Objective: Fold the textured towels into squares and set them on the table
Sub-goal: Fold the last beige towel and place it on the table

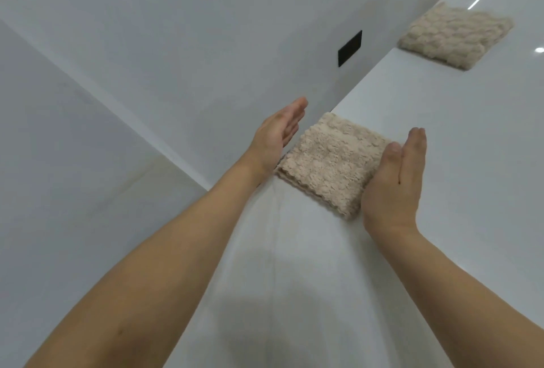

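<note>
A beige textured towel (329, 161), folded into a thick square, lies on the white table (441, 138) near its left edge. My left hand (276, 135) stands on edge just left of the towel with straight fingers, at or just off its side. My right hand (394, 182) stands on edge against the towel's right side, fingers straight and thumb along the cloth. A second beige towel (456, 35), also folded square, lies farther back on the table.
The glossy white table runs from the bottom centre to the upper right, its left edge beside my left hand. Beyond that edge are a white wall with a black socket plate (350, 48) and the pale floor.
</note>
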`<move>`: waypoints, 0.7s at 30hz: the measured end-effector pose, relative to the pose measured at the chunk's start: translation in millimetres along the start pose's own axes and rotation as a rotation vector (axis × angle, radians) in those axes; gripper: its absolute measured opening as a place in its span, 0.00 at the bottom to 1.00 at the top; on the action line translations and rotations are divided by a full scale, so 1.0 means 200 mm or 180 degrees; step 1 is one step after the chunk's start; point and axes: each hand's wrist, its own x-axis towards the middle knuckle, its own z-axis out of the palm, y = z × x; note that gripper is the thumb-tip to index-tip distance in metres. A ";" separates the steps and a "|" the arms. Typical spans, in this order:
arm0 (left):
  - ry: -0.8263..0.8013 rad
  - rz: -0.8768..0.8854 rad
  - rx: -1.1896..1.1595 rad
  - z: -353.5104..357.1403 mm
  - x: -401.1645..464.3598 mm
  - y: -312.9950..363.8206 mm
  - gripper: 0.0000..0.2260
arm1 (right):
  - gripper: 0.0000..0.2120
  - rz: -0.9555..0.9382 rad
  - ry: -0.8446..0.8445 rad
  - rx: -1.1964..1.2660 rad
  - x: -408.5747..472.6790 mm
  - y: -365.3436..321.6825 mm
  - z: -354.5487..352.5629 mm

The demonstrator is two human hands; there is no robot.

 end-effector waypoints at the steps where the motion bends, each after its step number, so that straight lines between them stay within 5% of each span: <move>1: -0.0060 -0.0045 -0.0078 0.02 0.02 -0.01 0.29 | 0.24 0.0012 0.0017 0.0032 0.00 0.00 0.01; 21: -0.0244 0.0019 -0.0243 0.05 0.05 -0.08 0.28 | 0.30 -0.0217 0.0012 -0.0098 0.00 0.01 0.15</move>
